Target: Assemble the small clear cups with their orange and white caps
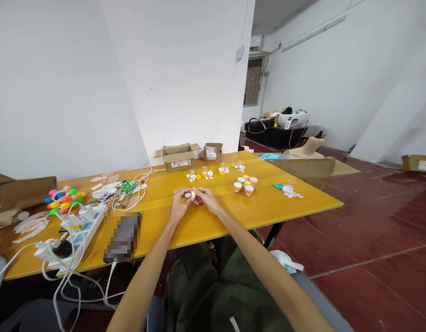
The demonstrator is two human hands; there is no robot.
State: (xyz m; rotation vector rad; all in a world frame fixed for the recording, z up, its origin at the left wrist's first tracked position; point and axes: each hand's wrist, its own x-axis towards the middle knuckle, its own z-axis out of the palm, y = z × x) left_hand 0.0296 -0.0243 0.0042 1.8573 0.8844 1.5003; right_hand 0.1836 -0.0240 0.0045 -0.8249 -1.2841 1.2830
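Note:
Both my hands meet over the wooden table's near half, closed around a small round white-and-orange piece (pixel 189 195). My left hand (pixel 179 203) grips it from the left; my right hand (pixel 206 199) has its fingers on the right side. Its exact kind is too small to tell, and fingers cover part of it. To the right stands a group of several small clear cups with white-and-orange tops (pixel 248 189). Beyond my hands lie loose white parts, orange rings (pixel 198 177) and clear cups (pixel 205 169). A teal ring (pixel 278 186) sits beside a pile of white parts (pixel 288 191).
Two cardboard boxes, one open (pixel 178 157) and one smaller (pixel 213 152), stand at the table's back. On the left are a phone (pixel 123 237), a power strip (pixel 90 233) with tangled white cables, and colourful balls (pixel 65 199). The table's right edge ends above red floor tiles.

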